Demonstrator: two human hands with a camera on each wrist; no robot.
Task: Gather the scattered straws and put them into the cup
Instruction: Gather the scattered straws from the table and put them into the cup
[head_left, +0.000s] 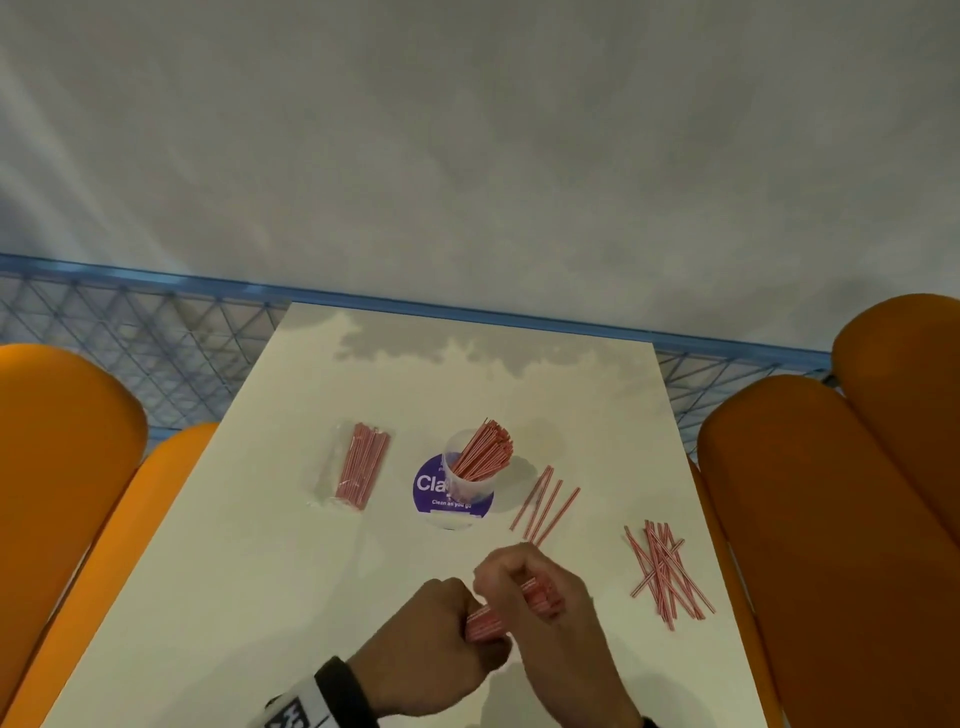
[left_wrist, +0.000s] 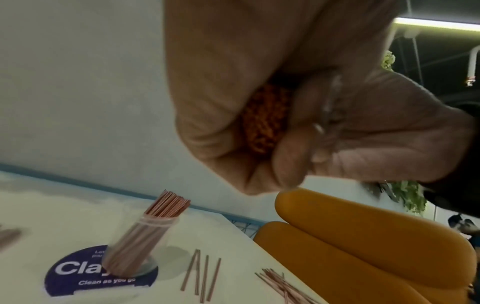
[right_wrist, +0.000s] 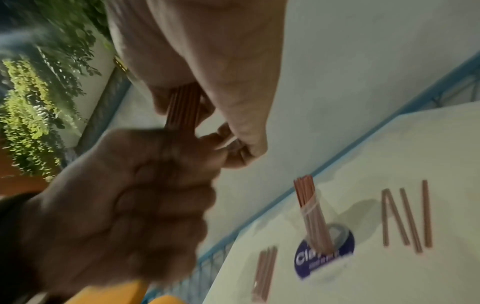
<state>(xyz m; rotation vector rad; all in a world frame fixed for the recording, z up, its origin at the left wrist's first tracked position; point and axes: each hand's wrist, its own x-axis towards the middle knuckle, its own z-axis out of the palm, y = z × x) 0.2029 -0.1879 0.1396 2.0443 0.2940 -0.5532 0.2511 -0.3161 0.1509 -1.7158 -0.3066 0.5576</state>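
Note:
Both hands grip one bundle of red-and-white striped straws (head_left: 488, 621) low over the table's near middle. My left hand (head_left: 436, 631) curls round the bundle's near end. My right hand (head_left: 530, 584) wraps its far part. In the left wrist view the bundle's cut ends (left_wrist: 267, 119) show between the two fists. The straws' sides (right_wrist: 184, 107) show in the right wrist view. The clear cup (head_left: 470, 480) stands on a purple sticker (head_left: 431, 496), holding several leaning straws. Several loose straws (head_left: 545, 504) lie right of the cup. A crossed pile (head_left: 665, 571) lies at the right edge.
A clear packet of straws (head_left: 358, 467) lies left of the cup. The white table (head_left: 260, 571) has orange padded seats on the left (head_left: 62, 441) and right (head_left: 831, 519). A blue mesh rail (head_left: 156, 322) and a grey wall stand behind the table.

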